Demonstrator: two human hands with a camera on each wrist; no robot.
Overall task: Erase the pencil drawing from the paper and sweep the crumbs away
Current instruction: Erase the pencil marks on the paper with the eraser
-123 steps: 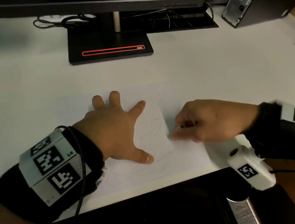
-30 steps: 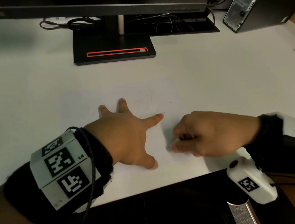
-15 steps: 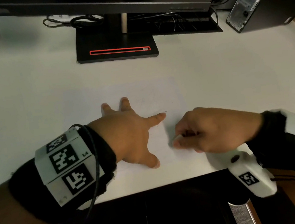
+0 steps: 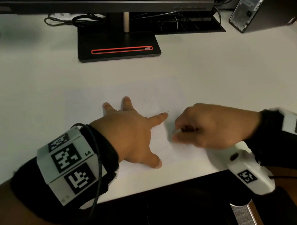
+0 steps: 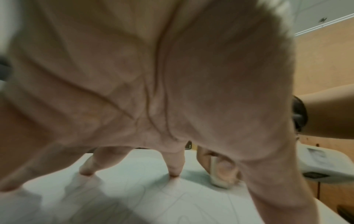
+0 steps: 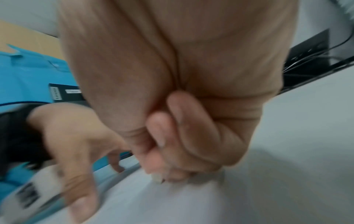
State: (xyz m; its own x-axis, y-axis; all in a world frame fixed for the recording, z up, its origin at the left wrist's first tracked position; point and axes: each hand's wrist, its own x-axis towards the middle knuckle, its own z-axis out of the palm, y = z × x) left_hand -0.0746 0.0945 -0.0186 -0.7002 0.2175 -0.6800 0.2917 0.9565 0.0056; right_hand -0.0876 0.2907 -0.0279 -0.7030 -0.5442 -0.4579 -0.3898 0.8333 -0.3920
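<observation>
Two hands are seen on the paper on the bench: the left hand is spread flat, the eraser is pinched by the right hand, and fewer lines remain than seconds ago (erasing is judged nearly finished).

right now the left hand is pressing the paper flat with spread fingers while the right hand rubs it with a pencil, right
Not quite. The right hand pinches a small white eraser, not a pencil; the left wrist view shows it against the paper. The rest holds: the left hand presses the paper flat with spread fingers, as the head view shows.
</observation>
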